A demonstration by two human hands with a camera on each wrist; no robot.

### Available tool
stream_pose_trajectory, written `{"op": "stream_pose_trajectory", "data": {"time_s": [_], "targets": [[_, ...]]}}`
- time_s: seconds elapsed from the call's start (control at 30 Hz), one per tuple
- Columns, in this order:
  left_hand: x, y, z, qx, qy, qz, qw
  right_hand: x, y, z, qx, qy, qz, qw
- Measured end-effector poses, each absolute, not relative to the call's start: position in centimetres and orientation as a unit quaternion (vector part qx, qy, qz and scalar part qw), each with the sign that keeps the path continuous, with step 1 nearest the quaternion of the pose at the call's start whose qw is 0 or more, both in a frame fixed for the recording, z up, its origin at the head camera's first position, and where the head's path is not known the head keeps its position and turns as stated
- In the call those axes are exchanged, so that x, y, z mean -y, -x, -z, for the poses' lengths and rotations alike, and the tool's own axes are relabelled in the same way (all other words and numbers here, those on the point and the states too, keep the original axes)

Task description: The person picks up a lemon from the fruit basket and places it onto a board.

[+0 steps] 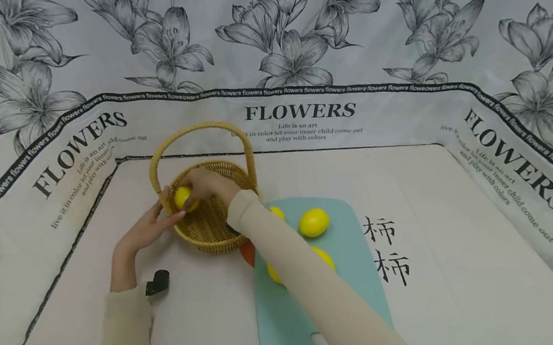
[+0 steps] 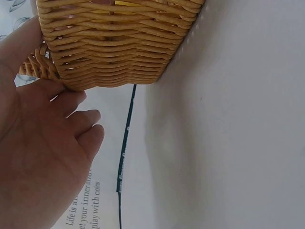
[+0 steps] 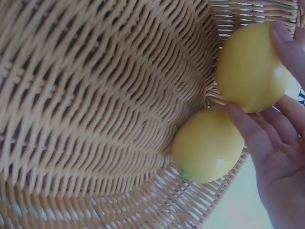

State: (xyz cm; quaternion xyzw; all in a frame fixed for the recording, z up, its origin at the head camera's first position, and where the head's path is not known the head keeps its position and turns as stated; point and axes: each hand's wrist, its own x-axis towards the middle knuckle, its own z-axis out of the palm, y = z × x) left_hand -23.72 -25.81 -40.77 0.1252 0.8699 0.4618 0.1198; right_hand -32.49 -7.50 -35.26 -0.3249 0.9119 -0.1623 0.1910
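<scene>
A wicker basket (image 1: 216,245) with a tall arched handle stands left of the middle in the head view. My left hand (image 1: 144,229) grips its left side where the handle joins; in the left wrist view its thumb and fingers lie around the handle's base. Inside the basket, my right hand (image 1: 205,184) holds a lemon (image 3: 252,67) between thumb and fingers, against the woven wall. A second lemon (image 3: 207,145) lies in the basket beside it, touching the right hand's finger.
A light blue cutting board (image 1: 360,264) lies right of the basket, partly under the right sleeve. Several lemons rest on it, one lemon (image 1: 314,223) in plain sight. A red-orange thing (image 1: 248,253) shows between basket and board. A black device (image 1: 158,283) is at the left wrist.
</scene>
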Motion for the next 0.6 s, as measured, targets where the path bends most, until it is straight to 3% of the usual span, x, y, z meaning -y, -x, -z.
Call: {"op": "stream_pose_trajectory", "data": {"time_s": [0.6], "targets": [[25.9, 23.7, 40.5, -0.882, -0.113, -0.440, 0.126, 5.9, 31.3, 32.2, -0.906, 0.331, 0.207, 0.162]]}}
